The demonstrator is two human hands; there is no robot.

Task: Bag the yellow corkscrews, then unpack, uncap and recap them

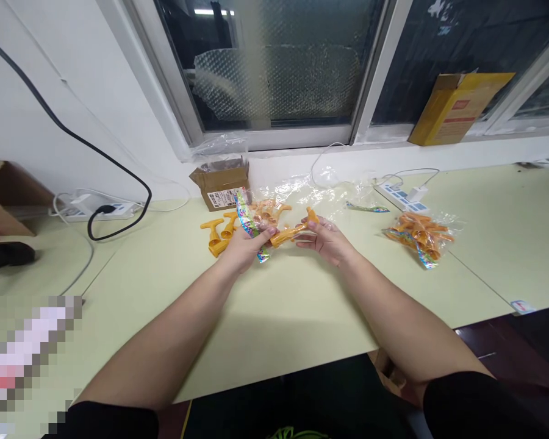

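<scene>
My left hand [243, 249] is closed on a clear plastic bag with a colourful printed strip [247, 221]; several orange pieces [268, 210] show through its film. In my right hand [328, 242], thumb and fingers grip an orange plastic T-handled piece [287, 235]. Its wide hollow end points left and touches or nearly touches my left fingertips. Loose orange T-handled pieces [214, 229] lie on the table just left of my left hand, partly hidden by it.
A small cardboard box [223, 183] stands behind my hands against the wall. To the right lie a filled bag of orange pieces [421, 235], another printed bag strip [367, 208] and a power strip [400, 198]. A black cable [68, 131] hangs at left; a yellow box [460, 110] leans on the window.
</scene>
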